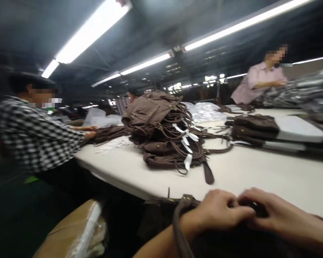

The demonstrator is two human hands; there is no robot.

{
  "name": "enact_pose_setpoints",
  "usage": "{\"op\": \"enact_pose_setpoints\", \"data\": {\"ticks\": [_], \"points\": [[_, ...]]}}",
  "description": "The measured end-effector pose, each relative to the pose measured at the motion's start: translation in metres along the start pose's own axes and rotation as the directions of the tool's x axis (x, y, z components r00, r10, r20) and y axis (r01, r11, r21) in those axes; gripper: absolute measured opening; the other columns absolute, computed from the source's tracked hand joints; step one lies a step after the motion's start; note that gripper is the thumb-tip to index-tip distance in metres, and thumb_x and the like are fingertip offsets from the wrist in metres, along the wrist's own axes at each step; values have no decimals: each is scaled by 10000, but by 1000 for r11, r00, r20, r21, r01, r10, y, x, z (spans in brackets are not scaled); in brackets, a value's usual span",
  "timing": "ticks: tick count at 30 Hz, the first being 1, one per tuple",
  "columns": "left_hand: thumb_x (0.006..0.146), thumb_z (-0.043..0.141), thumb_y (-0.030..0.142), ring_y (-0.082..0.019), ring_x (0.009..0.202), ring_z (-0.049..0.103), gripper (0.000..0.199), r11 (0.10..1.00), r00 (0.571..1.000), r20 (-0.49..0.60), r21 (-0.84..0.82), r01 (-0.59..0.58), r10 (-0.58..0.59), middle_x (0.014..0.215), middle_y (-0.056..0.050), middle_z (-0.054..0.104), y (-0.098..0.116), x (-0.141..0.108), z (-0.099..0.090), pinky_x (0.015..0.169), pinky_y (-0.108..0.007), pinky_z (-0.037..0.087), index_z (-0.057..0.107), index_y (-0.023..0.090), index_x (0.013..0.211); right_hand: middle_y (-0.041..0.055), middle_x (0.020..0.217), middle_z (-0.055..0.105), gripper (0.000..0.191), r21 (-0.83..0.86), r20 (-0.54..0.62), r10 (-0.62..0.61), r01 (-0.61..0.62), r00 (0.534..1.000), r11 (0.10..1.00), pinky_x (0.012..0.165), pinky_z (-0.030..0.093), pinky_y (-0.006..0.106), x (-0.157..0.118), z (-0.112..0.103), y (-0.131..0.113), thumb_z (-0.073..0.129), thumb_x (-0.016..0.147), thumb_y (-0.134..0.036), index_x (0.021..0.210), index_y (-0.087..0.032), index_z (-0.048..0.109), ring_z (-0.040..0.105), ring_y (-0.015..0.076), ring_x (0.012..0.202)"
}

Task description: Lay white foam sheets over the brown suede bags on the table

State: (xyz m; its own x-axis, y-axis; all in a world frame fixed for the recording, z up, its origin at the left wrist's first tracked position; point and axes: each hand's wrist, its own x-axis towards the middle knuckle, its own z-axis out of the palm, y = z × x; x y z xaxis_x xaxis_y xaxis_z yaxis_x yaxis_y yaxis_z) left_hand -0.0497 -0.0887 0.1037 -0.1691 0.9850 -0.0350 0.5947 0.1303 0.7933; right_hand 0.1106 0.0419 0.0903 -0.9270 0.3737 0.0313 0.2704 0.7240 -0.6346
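Observation:
A dark brown bag [161, 201] is low in front of me at the table's near edge, its body mostly in shadow. Its handle [179, 229] loops over my left forearm. My left hand [218, 209] is closed above the bag, thumb stretched toward the other hand. Close against it, my right hand [266, 208] has its fingers bent in a pinch. The fingertips of both hands meet; whatever is between them is hidden. Beyond them, a heap of brown bags [150, 118] with cord handles and white tags [187, 162] lies on the table.
The pale table [258, 175] spans the view. At right, flat brown bags [254, 130] lie with white sheets [298, 129]. Clear plastic [207, 111] sits behind. A checked-shirt person [40, 132] handles brown pieces at left; another person [266, 79] stands far right. A carton [72, 229] is lower left.

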Motion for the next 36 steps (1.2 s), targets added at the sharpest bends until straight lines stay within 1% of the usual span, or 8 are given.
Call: {"op": "enact_pose_setpoints", "data": {"ticks": [2,4,9,14,19,27,31,36], "points": [[824,531,526,-107,601,422,408,993,993,10,-22,-115,115,579,53,433,0,6,-6,573,-255,310,495,192,593,38,958,661,282,18,19,47,-48,999,999,792,446,282,0,-10,-17,659,700,-257,978,-219,685,591,216,905],[882,460,465,-112,630,417,389,985,986,21,-40,-166,167,620,49,422,-3,11,-10,596,-258,318,459,193,604,31,929,656,295,44,12,84,-85,996,995,755,436,282,4,-17,-26,705,688,-297,969,-207,683,584,212,874],[912,457,349,-162,780,454,324,944,944,-128,176,-279,304,726,14,482,-15,7,-22,734,-295,363,450,207,620,8,870,659,323,180,30,115,-118,993,977,710,431,271,8,-21,-21,745,680,-352,953,-193,676,582,188,811],[929,440,329,-181,789,461,338,922,907,-277,316,-225,316,730,-6,499,-35,-8,-36,744,-317,384,446,213,611,4,841,634,346,272,54,120,-130,991,954,673,413,260,9,-20,-13,747,680,-370,956,-179,663,555,175,787],[916,462,315,-206,816,465,278,883,829,-461,463,-81,318,762,-24,520,-50,-20,-46,761,-344,381,513,214,663,0,820,604,323,287,57,106,-118,993,951,671,395,257,11,-19,-10,741,698,-384,911,-169,629,521,165,772],[929,386,379,-187,747,549,319,973,896,-410,213,-88,171,777,-30,582,-50,-18,-52,696,-304,404,547,220,704,33,933,628,245,203,151,18,-49,988,978,746,422,287,5,-32,-12,582,847,-411,916,-177,572,544,193,855],[936,388,386,-168,651,592,341,988,914,-388,138,-74,123,672,-11,644,-49,-16,-52,636,-275,404,548,225,682,51,1023,625,280,182,130,16,-40,991,982,805,427,300,9,-33,-5,638,800,-437,871,-180,552,551,212,921],[928,415,427,-164,645,618,361,995,915,-390,51,-89,102,662,-9,674,-48,-12,-52,639,-261,419,565,219,673,61,956,633,340,94,33,12,-15,999,995,776,424,301,16,-30,-11,599,829,-516,836,-176,599,558,208,872]]}}
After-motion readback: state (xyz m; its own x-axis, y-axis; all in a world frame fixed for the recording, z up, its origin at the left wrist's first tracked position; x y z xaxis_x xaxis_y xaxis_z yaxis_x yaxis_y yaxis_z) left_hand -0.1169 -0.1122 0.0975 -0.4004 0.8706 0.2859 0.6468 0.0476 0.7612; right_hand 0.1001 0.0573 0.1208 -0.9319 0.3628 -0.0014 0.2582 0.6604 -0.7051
